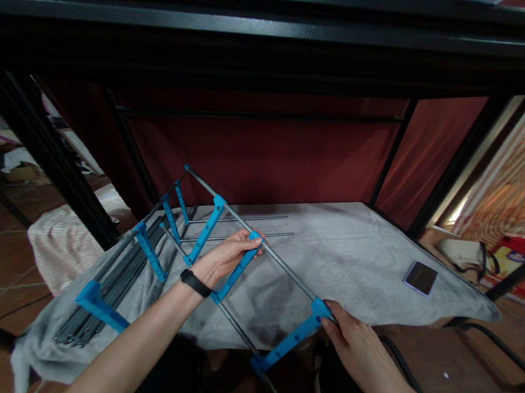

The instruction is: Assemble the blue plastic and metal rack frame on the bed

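Observation:
My left hand (232, 255), with a black band on its wrist, pinches a blue plastic bracket (240, 267) where it meets a grey metal rod (290, 270). Farther right along that rod, my right hand (352, 338) is closed around the end of another blue bracket (290, 344). Several such brackets bridge two long rods like ladder rungs, and the frame slants from the far left down toward my lap. At the left, more blue brackets (150, 255) stand on a second rod. My fingers partly hide the joints they grip.
A bundle of grey rods (117, 286) lies on the grey cloth (347, 259), with two loose rods (256, 234) farther back. A phone (420, 278) rests at the right. A black beam (294, 19) crosses above, and a black-framed stool (460, 367) stands at lower right.

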Demonstrator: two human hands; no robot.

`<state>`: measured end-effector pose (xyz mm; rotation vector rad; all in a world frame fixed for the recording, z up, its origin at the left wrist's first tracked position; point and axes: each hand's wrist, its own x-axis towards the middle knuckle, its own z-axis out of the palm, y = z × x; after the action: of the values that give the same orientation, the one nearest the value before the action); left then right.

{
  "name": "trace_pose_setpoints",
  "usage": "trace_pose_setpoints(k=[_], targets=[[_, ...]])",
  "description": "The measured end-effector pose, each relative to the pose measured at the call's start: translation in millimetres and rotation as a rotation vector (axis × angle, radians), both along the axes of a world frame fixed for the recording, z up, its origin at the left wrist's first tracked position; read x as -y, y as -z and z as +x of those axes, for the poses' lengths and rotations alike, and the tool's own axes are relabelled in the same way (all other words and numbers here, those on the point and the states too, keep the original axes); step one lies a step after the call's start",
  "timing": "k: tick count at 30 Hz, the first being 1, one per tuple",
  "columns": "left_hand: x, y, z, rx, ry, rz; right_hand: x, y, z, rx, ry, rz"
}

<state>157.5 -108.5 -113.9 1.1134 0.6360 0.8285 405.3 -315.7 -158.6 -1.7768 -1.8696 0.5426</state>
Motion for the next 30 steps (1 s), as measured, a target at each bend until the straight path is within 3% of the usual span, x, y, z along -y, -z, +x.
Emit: trace_pose_setpoints(k=[12,19,30], targets=[[7,2.0,14,0.0,0.068,-0.011,-5,-4.0,-12,0.119,0.074,-0.036],[9,-0.5,25,-0.143,-0.006,0.039,-10,-13.3,-9,0.147,0.051,-0.087],[15,9.1,34,-0.218,-0.142,0.131,-10,-5.9,-19,0.371,0.045,-0.092]])
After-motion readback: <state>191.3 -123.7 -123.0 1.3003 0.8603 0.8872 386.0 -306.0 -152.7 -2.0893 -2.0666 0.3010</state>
